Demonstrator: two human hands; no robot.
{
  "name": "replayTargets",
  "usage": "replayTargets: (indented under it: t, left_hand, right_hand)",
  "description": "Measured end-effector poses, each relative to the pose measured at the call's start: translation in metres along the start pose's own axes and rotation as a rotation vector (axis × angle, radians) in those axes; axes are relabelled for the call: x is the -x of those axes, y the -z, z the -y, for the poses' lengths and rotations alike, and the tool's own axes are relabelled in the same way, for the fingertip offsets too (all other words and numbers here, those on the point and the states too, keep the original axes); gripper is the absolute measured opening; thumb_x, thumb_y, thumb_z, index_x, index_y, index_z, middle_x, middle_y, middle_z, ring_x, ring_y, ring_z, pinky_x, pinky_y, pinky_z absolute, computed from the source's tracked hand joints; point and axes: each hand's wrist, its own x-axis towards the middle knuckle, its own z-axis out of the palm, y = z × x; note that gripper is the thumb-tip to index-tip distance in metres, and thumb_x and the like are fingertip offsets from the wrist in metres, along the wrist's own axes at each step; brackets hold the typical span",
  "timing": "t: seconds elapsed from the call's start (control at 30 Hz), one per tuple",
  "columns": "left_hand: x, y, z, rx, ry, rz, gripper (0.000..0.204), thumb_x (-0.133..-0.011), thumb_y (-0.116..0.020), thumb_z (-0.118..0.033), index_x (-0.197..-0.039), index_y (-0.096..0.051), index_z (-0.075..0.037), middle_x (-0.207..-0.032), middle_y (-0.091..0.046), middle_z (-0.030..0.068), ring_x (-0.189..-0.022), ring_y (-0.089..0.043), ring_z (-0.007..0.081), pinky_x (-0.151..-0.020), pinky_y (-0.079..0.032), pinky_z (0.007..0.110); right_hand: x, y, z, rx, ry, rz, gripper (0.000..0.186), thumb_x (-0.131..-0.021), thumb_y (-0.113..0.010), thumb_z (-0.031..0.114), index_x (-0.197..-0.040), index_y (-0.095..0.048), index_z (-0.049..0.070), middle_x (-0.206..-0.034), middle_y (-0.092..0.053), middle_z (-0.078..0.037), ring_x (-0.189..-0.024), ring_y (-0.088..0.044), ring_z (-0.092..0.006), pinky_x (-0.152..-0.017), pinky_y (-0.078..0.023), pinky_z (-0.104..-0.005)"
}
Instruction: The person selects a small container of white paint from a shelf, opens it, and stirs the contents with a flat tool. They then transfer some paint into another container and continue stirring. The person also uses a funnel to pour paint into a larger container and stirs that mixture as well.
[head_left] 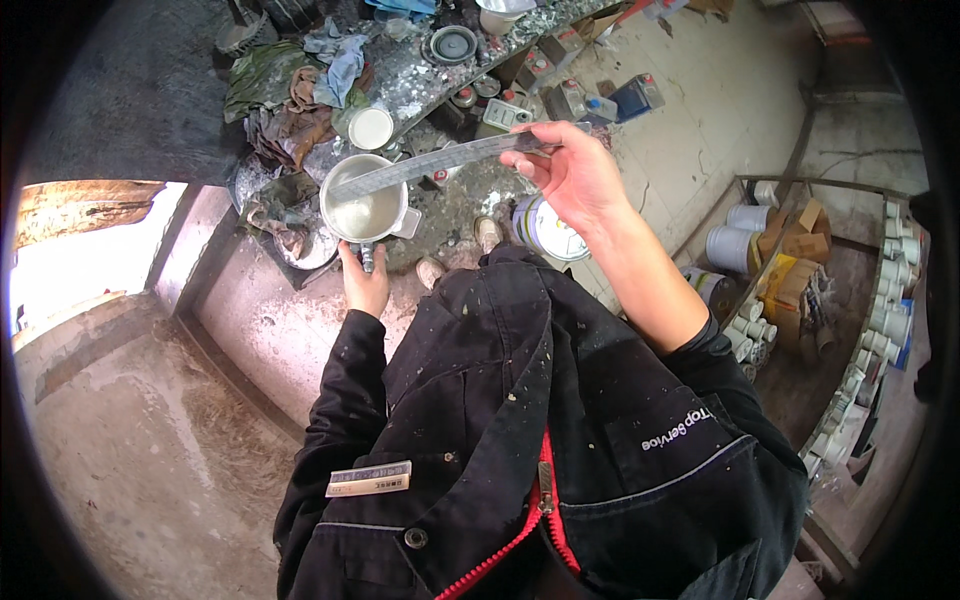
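Note:
My left hand (366, 292) is wrapped round the metallic grip (368, 257) of a round whitish cup (335, 208); it looks like a spray gun with its cup, though the hand hides much of the lower part. Pale liquid lies in the cup. A light tab or lid (408, 222) sticks out at the cup's right side. Between the thumb and fingers of my right hand (575, 175) is one end of a long, clear, marked ruler (435, 163). It slants down to the left, its far end inside the cup.
Behind the cup, a paint-splattered bench (405, 95) carries crumpled rags (290, 130), a white-topped tin (371, 128) and a round grey lid (452, 45). Metal cans (565, 100) stand on the floor to its right. A white bucket (550, 228) is below my right hand; shelves of containers (890, 310) line the right.

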Motion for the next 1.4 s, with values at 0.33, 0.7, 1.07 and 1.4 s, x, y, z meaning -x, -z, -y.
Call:
replayTargets:
  t: [0.33, 0.7, 1.07, 1.4]
  left_hand:
    - [0.004, -0.007, -0.010, 0.075, -0.005, 0.017, 0.055, -0.098, -0.068, -0.014, -0.141, -0.039, 0.005, -0.124, -0.061, 0.0221, -0.110, -0.062, 0.0269, -0.097, -0.047, 0.037]
    - [0.000, -0.029, -0.023, 0.086, 0.036, 0.042, 0.054, -0.098, -0.067, -0.013, -0.141, -0.038, 0.003, -0.124, -0.061, 0.0219, -0.111, -0.062, 0.0267, -0.098, -0.047, 0.037]
    - [-0.015, -0.076, -0.040, 0.046, 0.022, -0.018, 0.052, -0.097, -0.069, -0.014, -0.137, -0.041, 0.004, -0.120, -0.062, 0.0218, -0.110, -0.063, 0.0277, -0.096, -0.049, 0.038]
    - [-0.036, -0.099, -0.083, 0.270, 0.147, 0.106, 0.051, -0.096, -0.066, -0.004, -0.141, -0.042, 0.001, -0.127, -0.063, 0.0150, -0.121, -0.059, 0.0242, -0.105, -0.045, 0.035]
  right_hand:
    - [0.000, 0.004, 0.009, 0.106, 0.073, 0.092, 0.023, -0.097, -0.052, 0.011, -0.107, -0.065, -0.007, -0.104, -0.070, -0.018, -0.093, -0.073, -0.0305, -0.080, -0.060, -0.0329]
    - [-0.012, 0.022, 0.030, 0.138, 0.053, 0.127, 0.022, -0.097, -0.053, 0.010, -0.107, -0.064, -0.006, -0.106, -0.070, -0.019, -0.094, -0.073, -0.0307, -0.081, -0.059, -0.0325]
    - [-0.048, 0.027, 0.077, 0.366, 0.161, 0.239, 0.029, -0.104, -0.062, 0.024, -0.111, -0.075, -0.001, -0.098, -0.075, -0.007, -0.077, -0.071, -0.0131, -0.064, -0.050, -0.0233]
    - [-0.108, -0.038, 0.103, 0.513, 0.254, 0.566, 0.033, -0.102, -0.066, 0.021, -0.128, -0.066, 0.000, -0.109, -0.072, -0.008, -0.094, -0.074, -0.0178, -0.076, -0.055, -0.0266]
